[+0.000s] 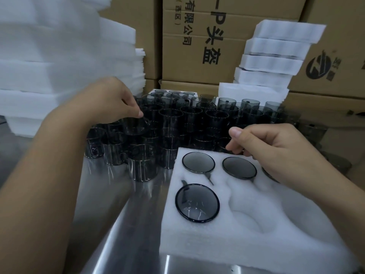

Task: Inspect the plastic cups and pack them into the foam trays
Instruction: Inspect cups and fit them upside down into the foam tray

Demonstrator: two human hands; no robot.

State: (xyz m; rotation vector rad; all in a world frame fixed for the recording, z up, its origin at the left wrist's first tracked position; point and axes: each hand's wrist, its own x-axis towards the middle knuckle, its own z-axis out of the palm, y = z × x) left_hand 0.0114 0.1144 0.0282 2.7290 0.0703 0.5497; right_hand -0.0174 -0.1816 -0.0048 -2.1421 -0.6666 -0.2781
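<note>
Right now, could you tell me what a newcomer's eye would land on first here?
A crowd of dark see-through cups fills mid-table, and the left hand pinches the rim of one cup at its left edge. Near right, a white foam tray holds seated cups with two front pockets empty; the right hand rests at its far edge.

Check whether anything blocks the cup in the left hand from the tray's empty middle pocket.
Nothing visible does. The left hand pinches the cup; the near middle pocket of the foam tray lies open. The right hand rests at its far right.
</note>
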